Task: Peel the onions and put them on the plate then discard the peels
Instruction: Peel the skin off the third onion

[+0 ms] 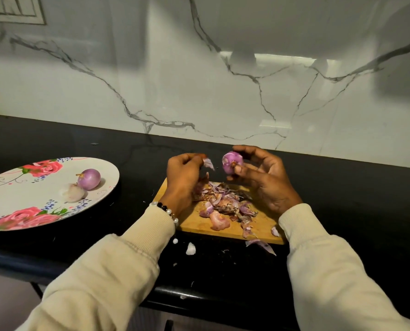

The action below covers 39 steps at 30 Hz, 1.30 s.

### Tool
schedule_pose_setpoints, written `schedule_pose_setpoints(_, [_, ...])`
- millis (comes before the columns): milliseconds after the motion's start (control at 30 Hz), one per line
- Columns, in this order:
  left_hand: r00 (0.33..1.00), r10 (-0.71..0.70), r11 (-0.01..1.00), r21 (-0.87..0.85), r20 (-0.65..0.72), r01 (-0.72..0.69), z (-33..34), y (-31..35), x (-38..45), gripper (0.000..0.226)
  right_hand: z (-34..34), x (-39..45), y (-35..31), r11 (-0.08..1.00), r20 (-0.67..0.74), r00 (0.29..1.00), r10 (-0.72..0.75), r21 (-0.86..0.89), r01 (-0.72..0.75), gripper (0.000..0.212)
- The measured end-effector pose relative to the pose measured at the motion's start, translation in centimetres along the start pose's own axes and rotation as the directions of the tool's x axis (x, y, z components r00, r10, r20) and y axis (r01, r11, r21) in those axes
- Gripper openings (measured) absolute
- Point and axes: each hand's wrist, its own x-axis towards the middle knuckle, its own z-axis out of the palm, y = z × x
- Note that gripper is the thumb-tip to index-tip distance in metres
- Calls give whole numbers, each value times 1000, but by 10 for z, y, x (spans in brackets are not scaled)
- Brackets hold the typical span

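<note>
our right hand (pixel 258 177) grasps a small purple onion (pixel 232 162) in curled fingers above the far edge of the wooden cutting board (pixel 258 225). our left hand (pixel 184 173) pinches a pale strip of peel (pixel 208 163) just beside the onion. a heap of purple and brown peels (pixel 225 204) lies on the board. to the left, the white rose-patterned plate (pixel 12 187) carries a peeled purple onion (pixel 88 179) touching a paler peeled onion (pixel 72 192) on the black countertop (pixel 342 187).
</note>
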Motion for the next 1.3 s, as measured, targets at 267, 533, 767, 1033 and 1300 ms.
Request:
schedule_pose_setpoints(267, [896,392,809,386,207,-443,-2,-7,3,15,-1,2,3,999,4,1000,25,-41,-25,40])
schedule_pose_setpoints(533, [764,504,594,480,404,-646,-3,-6,2,17,-6,3,6,986,16,998,53,-160,-49,34])
schedule_pose_setpoints(767, [839,390,712,453,380,-536,-4,-3,1,17,-7,3,6,976,32,997,74,-206,-65,33])
schedule_pose_setpoints(1033, [788,434,595,518,437,-614,-4,-5,-2,18,-7,1,5,961,14,997,75,-267,-68,35])
schedule_pose_setpoints(1300, [831,440,686,469,341,-556,-2,-10,-8,13,2,2,6,951,-9,1000,14,-307,-16,47])
